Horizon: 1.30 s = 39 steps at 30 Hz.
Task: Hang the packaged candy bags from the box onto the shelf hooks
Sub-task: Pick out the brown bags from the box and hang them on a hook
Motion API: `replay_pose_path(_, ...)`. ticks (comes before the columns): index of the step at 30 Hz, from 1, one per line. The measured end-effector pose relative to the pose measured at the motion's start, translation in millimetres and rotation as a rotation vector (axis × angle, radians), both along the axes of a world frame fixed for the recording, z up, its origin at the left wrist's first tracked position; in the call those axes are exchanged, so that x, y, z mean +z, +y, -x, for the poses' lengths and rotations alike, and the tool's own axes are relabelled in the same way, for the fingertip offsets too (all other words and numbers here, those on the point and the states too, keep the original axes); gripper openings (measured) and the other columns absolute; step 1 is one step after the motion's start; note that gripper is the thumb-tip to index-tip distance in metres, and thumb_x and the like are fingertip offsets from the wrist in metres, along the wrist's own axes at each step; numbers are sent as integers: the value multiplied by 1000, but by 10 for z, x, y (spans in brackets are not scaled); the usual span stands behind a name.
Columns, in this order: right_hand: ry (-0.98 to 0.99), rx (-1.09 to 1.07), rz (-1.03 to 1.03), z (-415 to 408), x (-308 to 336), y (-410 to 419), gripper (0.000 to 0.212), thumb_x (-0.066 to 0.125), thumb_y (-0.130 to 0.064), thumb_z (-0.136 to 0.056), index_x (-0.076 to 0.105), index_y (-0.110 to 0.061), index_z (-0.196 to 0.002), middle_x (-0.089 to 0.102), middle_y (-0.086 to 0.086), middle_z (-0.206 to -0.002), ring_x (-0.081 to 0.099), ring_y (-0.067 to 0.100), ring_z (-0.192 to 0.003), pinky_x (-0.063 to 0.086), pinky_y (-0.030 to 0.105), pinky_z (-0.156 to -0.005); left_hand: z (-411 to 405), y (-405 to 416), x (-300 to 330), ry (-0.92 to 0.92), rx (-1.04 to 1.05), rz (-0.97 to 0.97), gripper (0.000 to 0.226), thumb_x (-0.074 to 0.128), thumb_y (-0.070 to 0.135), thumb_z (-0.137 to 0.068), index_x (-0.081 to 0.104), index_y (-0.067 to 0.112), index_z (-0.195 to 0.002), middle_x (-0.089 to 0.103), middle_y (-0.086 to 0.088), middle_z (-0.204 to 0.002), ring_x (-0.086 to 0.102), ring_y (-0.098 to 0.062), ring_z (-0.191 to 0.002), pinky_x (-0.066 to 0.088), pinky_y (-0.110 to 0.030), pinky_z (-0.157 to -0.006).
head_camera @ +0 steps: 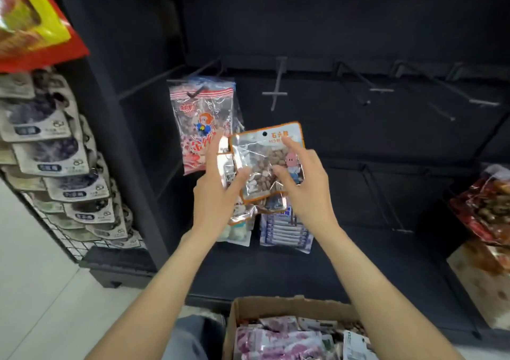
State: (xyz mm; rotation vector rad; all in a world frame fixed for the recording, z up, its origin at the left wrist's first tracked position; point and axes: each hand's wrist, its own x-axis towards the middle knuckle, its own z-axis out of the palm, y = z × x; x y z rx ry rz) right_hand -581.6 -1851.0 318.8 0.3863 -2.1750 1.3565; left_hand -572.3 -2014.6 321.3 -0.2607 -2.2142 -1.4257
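Head camera shows, nearest, an open brown cardboard box (289,308) full of candy packets. Above it, the left hand (218,191) and the right hand (300,183) together pinch an orange-edged clear plastic candy bag (266,161) in the air. Behind it, a red-striped clear snack bag (202,122) hangs on a black shelf hook (193,93), and a bare grey metal hook (276,89) is to its right.

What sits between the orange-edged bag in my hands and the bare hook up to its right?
Nothing visible. Both hands, left hand and right hand, hold the orange-edged bag in open space below the bare hook. The red-striped bag hangs on the hook to the left, off that path.
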Motion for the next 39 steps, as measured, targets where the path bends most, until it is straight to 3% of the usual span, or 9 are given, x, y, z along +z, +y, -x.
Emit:
replay_pose_path(4,132,-70,-29,192,165,-64,50,62,-15,-92,47,-22,-139,51,3,-102,50,4,-94,39,8,-84,206,-48,178,95,-53,114,49,54,38,-94,39,36,-140,35,39,-130,31,34,-108,28,5,-88)
replay_pose_path(10,35,-80,25,350,192,-1,51,59,-22,-95,41,-23,-143,52,5,-106,49,-1,-93,34,0,-84,458,-41,311,82,-69,250,45,55,42,-91,48,36,-136,57,15,-128,45,-8,-79,34,0,-76)
replay_pose_path(14,-35,-56,8,431,192,40,53,59,-26,-94,40,-25,-144,51,1,-108,47,-1,-99,32,-2,-84,558,-51,296,31,-63,260,47,56,43,-90,47,38,-136,60,9,-126,35,-4,-67,32,4,-71)
replay_pose_path(18,-69,-80,-10,618,244,73,53,60,-26,-94,41,-25,-143,52,3,-111,48,7,-102,34,2,-82,613,-39,335,-20,-33,253,53,55,46,-90,39,39,-140,61,9,-96,41,-4,-48,52,-28,-71)
replay_pose_path(20,-79,-109,-19,779,268,102,53,59,-26,-94,41,-24,-143,51,4,-111,48,9,-102,34,6,-83,610,-57,278,-49,-39,247,57,56,43,-91,36,37,-143,62,8,-115,59,-4,-67,51,-29,-78)
replay_pose_path(25,-30,-254,-221,1284,303,84,55,57,-17,-95,37,-24,-146,45,4,-111,45,11,-86,37,24,-81,547,-263,-112,-186,0,269,53,59,39,-90,41,35,-140,46,9,-143,44,-9,-128,29,-10,-91)
replay_pose_path(29,-143,-270,-355,1546,264,164,61,54,-15,-95,28,-30,-148,38,14,-136,52,31,-108,45,38,-87,581,-317,-78,-149,-9,235,49,60,32,-92,42,39,-137,47,19,-134,42,3,-119,31,-8,-86)
replay_pose_path(32,-179,-220,-255,1387,233,214,55,52,-25,-97,29,-28,-148,22,17,-152,25,32,-139,27,38,-110,626,-259,30,-74,-51,156,51,61,25,-92,41,37,-137,44,24,-133,38,21,-110,30,2,-87)
replay_pose_path(39,-342,96,115,520,215,138,50,68,-38,-84,45,-26,-127,63,-7,-102,67,9,-84,56,25,-73,610,182,122,22,5,-282,58,71,17,-83,42,36,-131,45,23,-133,40,9,-123,32,-15,-104)
